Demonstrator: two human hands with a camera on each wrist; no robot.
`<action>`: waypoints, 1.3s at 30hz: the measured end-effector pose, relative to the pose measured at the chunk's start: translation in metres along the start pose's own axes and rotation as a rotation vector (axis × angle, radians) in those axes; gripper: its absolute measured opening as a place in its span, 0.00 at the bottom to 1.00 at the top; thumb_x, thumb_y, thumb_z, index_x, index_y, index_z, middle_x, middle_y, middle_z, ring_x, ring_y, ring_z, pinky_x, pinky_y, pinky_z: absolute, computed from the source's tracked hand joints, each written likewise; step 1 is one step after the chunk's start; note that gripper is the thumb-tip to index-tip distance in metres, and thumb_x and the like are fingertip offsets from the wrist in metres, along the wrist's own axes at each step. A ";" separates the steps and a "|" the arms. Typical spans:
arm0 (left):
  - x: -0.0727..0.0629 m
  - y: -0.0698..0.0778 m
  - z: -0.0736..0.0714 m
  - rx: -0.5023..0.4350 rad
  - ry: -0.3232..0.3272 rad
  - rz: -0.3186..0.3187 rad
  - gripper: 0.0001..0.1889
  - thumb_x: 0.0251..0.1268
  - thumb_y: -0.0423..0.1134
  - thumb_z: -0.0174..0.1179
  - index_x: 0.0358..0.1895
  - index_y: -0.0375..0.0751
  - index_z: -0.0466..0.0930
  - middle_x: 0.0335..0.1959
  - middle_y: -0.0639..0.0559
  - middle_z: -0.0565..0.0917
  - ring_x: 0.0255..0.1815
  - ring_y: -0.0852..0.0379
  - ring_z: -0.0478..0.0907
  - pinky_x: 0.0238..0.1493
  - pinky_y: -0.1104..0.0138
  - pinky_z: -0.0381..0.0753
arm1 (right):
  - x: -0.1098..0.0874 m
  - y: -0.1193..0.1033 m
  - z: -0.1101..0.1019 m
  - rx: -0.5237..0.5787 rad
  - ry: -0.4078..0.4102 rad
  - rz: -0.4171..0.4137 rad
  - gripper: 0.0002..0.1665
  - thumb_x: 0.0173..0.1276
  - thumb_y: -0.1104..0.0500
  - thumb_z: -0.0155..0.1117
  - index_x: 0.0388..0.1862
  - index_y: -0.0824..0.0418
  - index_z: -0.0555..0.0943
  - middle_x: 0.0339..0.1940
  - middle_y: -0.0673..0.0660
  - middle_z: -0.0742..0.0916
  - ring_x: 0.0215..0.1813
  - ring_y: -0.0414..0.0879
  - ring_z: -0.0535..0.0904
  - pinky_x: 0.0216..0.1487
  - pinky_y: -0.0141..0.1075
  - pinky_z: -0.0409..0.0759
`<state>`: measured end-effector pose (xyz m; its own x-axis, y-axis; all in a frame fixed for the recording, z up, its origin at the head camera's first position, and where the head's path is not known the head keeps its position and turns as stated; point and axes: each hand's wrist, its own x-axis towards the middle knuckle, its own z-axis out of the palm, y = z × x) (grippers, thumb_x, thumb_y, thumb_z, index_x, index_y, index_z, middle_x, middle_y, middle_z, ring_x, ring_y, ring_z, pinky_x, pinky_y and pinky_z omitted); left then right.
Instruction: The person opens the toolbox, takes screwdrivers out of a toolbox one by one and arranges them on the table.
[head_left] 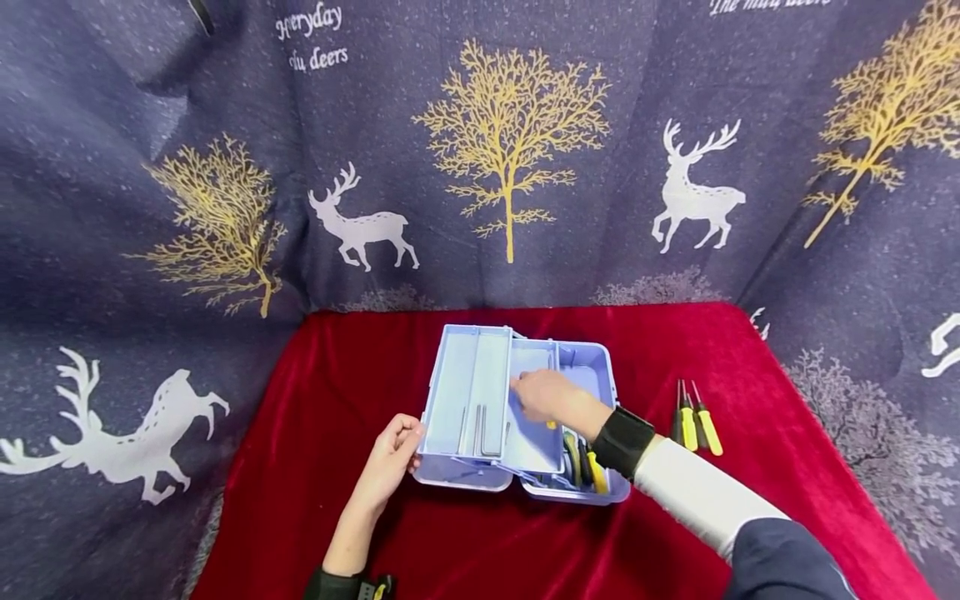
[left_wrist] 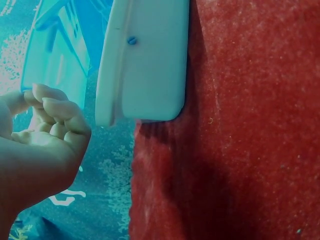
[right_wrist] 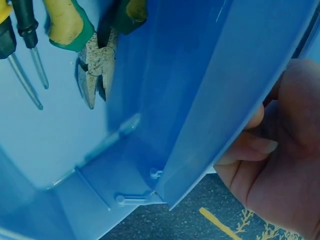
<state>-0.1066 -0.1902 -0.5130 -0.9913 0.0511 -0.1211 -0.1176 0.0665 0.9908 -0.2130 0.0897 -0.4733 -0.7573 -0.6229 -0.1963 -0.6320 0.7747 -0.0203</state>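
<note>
A light-blue toolbox [head_left: 573, 498] stands opened out, its trays spread sideways. My left hand [head_left: 397, 446] pinches the near left edge of the left tray [head_left: 453, 375]; in the left wrist view its thumb and fingers [left_wrist: 57, 107] meet at the tray's corner. Several thin metal hex keys [head_left: 491, 433] lie in that tray. My right hand [head_left: 551, 393] reaches over the right tray [head_left: 534, 446], fingertips close to the left tray's inner wall. In the right wrist view its fingers [right_wrist: 250, 147] are curled behind a blue tray wall; I cannot tell whether they hold anything.
Pliers [right_wrist: 97, 62] and screwdrivers [right_wrist: 25, 80] with yellow and dark handles lie in the toolbox's bottom. Three screwdrivers [head_left: 697, 421] lie on the red cloth [head_left: 750, 517] to the right. A dark curtain [head_left: 622, 283] with deer and trees hangs behind.
</note>
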 end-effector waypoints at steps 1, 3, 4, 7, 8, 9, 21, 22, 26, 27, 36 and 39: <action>-0.001 -0.001 0.001 -0.003 -0.001 -0.002 0.05 0.79 0.29 0.53 0.47 0.29 0.72 0.24 0.49 0.74 0.24 0.60 0.72 0.27 0.71 0.72 | 0.000 -0.001 0.001 -0.006 0.002 0.005 0.14 0.65 0.60 0.68 0.48 0.64 0.82 0.42 0.62 0.87 0.43 0.59 0.86 0.47 0.51 0.85; -0.002 -0.003 0.002 -0.009 -0.002 -0.007 0.05 0.79 0.29 0.53 0.47 0.29 0.72 0.24 0.49 0.74 0.24 0.60 0.72 0.28 0.71 0.72 | -0.001 -0.003 0.002 -0.014 0.007 0.013 0.10 0.65 0.60 0.68 0.43 0.63 0.81 0.41 0.62 0.87 0.43 0.58 0.86 0.47 0.51 0.85; -0.003 -0.004 0.002 -0.013 -0.002 -0.009 0.05 0.79 0.29 0.53 0.47 0.29 0.72 0.25 0.49 0.74 0.24 0.60 0.72 0.28 0.71 0.72 | -0.001 -0.004 0.002 -0.007 0.006 0.020 0.10 0.65 0.60 0.68 0.42 0.63 0.82 0.41 0.62 0.87 0.44 0.58 0.86 0.47 0.51 0.85; -0.004 -0.007 0.003 -0.014 -0.004 -0.011 0.05 0.80 0.29 0.53 0.48 0.29 0.72 0.25 0.50 0.74 0.24 0.60 0.72 0.28 0.71 0.72 | 0.000 -0.006 0.003 0.022 -0.014 0.044 0.10 0.64 0.60 0.67 0.42 0.63 0.82 0.41 0.63 0.88 0.45 0.59 0.86 0.50 0.51 0.85; -0.004 -0.007 0.003 -0.016 -0.004 -0.009 0.05 0.79 0.29 0.53 0.48 0.29 0.72 0.25 0.50 0.74 0.24 0.60 0.72 0.28 0.71 0.72 | 0.001 -0.006 0.003 0.033 -0.028 0.057 0.10 0.64 0.61 0.67 0.42 0.63 0.82 0.40 0.63 0.88 0.45 0.59 0.86 0.50 0.51 0.85; -0.004 -0.008 0.003 -0.017 -0.006 -0.007 0.05 0.80 0.30 0.53 0.48 0.29 0.72 0.25 0.50 0.74 0.24 0.60 0.72 0.28 0.71 0.72 | 0.002 -0.007 0.004 0.042 -0.041 0.074 0.10 0.63 0.60 0.66 0.42 0.64 0.82 0.40 0.63 0.88 0.45 0.59 0.86 0.50 0.50 0.85; -0.003 -0.014 0.005 -0.019 -0.011 -0.003 0.06 0.80 0.31 0.53 0.48 0.29 0.71 0.26 0.49 0.76 0.24 0.60 0.72 0.27 0.71 0.73 | 0.017 -0.002 0.007 0.225 -0.184 0.207 0.08 0.66 0.61 0.65 0.41 0.64 0.79 0.39 0.63 0.86 0.24 0.49 0.85 0.28 0.38 0.84; -0.003 -0.014 0.005 -0.020 -0.009 0.000 0.06 0.80 0.31 0.53 0.47 0.28 0.71 0.25 0.49 0.75 0.24 0.60 0.72 0.27 0.71 0.73 | 0.017 -0.001 0.007 0.227 -0.187 0.204 0.07 0.66 0.62 0.65 0.40 0.64 0.78 0.38 0.63 0.86 0.24 0.49 0.85 0.27 0.38 0.85; -0.001 -0.015 0.006 -0.022 -0.014 0.004 0.07 0.80 0.31 0.53 0.48 0.28 0.71 0.24 0.50 0.74 0.24 0.60 0.72 0.28 0.71 0.73 | 0.012 -0.001 0.006 0.111 -0.159 0.126 0.06 0.68 0.60 0.65 0.37 0.62 0.79 0.35 0.61 0.85 0.32 0.51 0.85 0.38 0.42 0.86; 0.000 -0.015 0.006 -0.022 -0.019 0.003 0.07 0.80 0.32 0.53 0.48 0.28 0.71 0.24 0.50 0.74 0.24 0.60 0.73 0.28 0.71 0.73 | 0.010 -0.002 0.006 0.067 -0.146 0.094 0.06 0.67 0.61 0.66 0.37 0.63 0.80 0.34 0.60 0.85 0.34 0.52 0.85 0.40 0.44 0.86; 0.008 -0.012 0.001 -0.001 -0.008 0.015 0.07 0.81 0.32 0.53 0.48 0.29 0.70 0.24 0.52 0.75 0.24 0.60 0.73 0.28 0.71 0.74 | -0.019 -0.015 -0.001 -0.147 -0.014 -0.094 0.11 0.69 0.62 0.67 0.49 0.59 0.85 0.45 0.60 0.81 0.40 0.53 0.84 0.39 0.47 0.86; 0.011 -0.010 0.000 0.006 -0.016 0.028 0.08 0.81 0.33 0.53 0.48 0.28 0.70 0.24 0.53 0.75 0.24 0.60 0.73 0.28 0.71 0.74 | -0.027 -0.014 -0.003 -0.150 0.035 -0.171 0.09 0.70 0.58 0.67 0.48 0.56 0.85 0.44 0.59 0.79 0.39 0.52 0.83 0.37 0.46 0.85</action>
<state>-0.1164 -0.1901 -0.5244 -0.9932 0.0691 -0.0938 -0.0890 0.0707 0.9935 -0.1847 0.0956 -0.4644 -0.6407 -0.7491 -0.1683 -0.7670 0.6344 0.0965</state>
